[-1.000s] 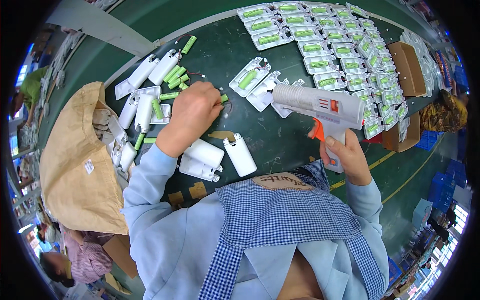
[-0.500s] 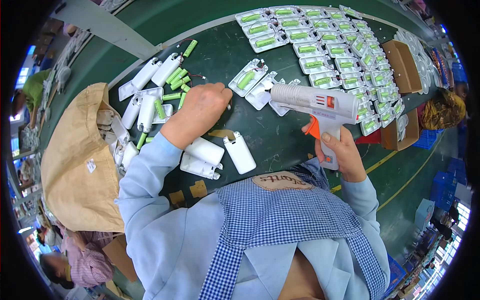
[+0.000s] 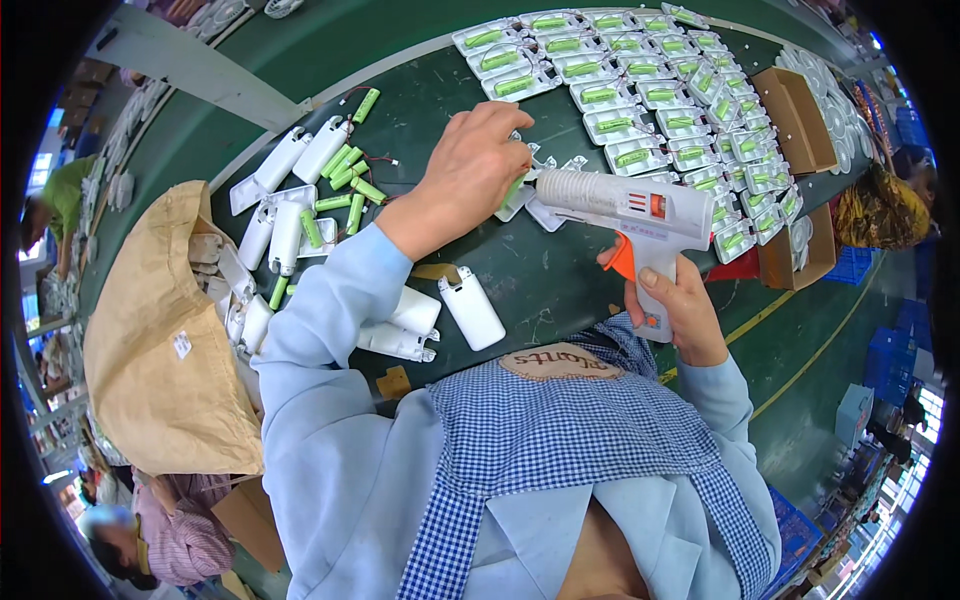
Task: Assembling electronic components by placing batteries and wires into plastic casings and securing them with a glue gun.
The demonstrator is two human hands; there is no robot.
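My right hand (image 3: 680,305) grips a white hot glue gun (image 3: 670,215) by its handle, with the orange trigger (image 3: 622,258) in front of the fingers. The gun's ribbed front end points left, towards my left hand (image 3: 470,165). That hand is closed, palm down, over the white plastic casings near the middle of the table. From under its fingers shows part of a green battery (image 3: 514,192), at an open white casing (image 3: 512,211). My fingertips and most of that casing are hidden. Beside it lies another white casing half (image 3: 545,216), partly behind the gun's front end.
Rows of casings with green batteries (image 3: 615,125) fill the far right. Loose batteries (image 3: 345,165) and closed white casings (image 3: 280,160) lie left. A white casing (image 3: 472,310) lies nearer me. A tan sack (image 3: 150,340) stands left; cardboard boxes (image 3: 795,120) stand right.
My left hand has moved right and away from me, from beside the loose batteries to over the casings. My right hand still holds the glue gun in about the same place.
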